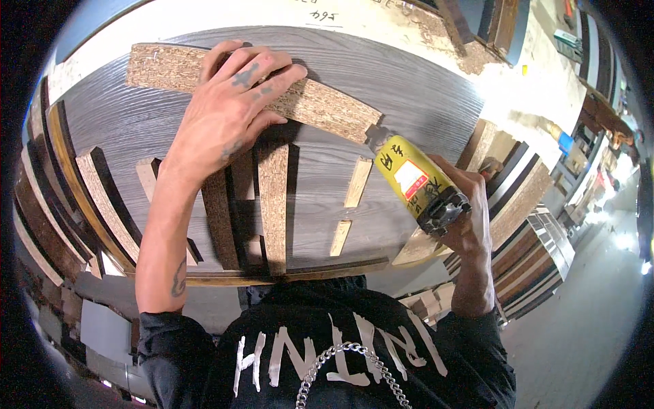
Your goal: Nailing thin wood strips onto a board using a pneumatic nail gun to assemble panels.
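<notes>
My left hand (238, 102) grips a long particle-board strip (327, 109), fingers over its far edge and thumb on the near side. The strip stands on a grey wood-grain panel (402, 75), its raw chip edge facing up. In my right hand (470, 198) is a yellow nail gun (409, 174) with a dark end cap. Its nose meets, or comes very close to, the strip's right end; I cannot tell which. My right fingers are partly hidden behind the tool's body. Two short light pieces, one a small board piece (357, 182), lie on the panel nearer me.
Several upright strips, among them a particle-board strip (274, 204) and a dark board (219, 221), stand along the panel's near side. More long boards (109, 194) line the left. A stack of boards (524, 266) stands at right. Open dark frames (490, 27) sit at the far right.
</notes>
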The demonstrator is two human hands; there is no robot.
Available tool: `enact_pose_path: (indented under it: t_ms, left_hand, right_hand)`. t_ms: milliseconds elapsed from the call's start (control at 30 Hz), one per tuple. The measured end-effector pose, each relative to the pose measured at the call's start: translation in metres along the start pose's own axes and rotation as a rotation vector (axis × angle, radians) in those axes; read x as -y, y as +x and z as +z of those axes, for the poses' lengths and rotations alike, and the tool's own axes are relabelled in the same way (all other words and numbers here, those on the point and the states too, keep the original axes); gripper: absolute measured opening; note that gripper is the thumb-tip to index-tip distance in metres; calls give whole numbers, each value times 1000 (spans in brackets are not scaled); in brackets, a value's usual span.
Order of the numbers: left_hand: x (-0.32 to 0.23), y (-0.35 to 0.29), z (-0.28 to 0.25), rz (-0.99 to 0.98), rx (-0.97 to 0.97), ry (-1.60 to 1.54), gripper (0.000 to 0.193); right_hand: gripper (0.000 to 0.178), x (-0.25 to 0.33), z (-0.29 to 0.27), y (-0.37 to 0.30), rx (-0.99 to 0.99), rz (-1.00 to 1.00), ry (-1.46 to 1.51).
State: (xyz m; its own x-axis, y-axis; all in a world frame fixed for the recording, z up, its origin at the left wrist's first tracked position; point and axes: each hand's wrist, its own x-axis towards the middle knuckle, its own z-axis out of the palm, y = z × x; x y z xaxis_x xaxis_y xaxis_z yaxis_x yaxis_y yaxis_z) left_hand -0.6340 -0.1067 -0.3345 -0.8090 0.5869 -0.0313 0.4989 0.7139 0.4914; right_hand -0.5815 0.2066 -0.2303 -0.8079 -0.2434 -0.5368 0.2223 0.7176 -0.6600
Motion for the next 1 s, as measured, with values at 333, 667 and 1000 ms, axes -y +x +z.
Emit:
enact_pose_path:
  t_ms: [333, 667, 1000]
  left_hand:
    - [1, 1, -3, 24, -29, 16, 66]
    - [2, 0, -3, 42, -58, -19, 60]
    - [3, 5, -9, 78, -41, 12, 61]
  right_hand:
    - [63, 6, 5, 8, 13, -28, -136]
    - [58, 24, 2, 9, 27, -50, -270]
    - [57, 36, 9, 13, 124, 64, -174]
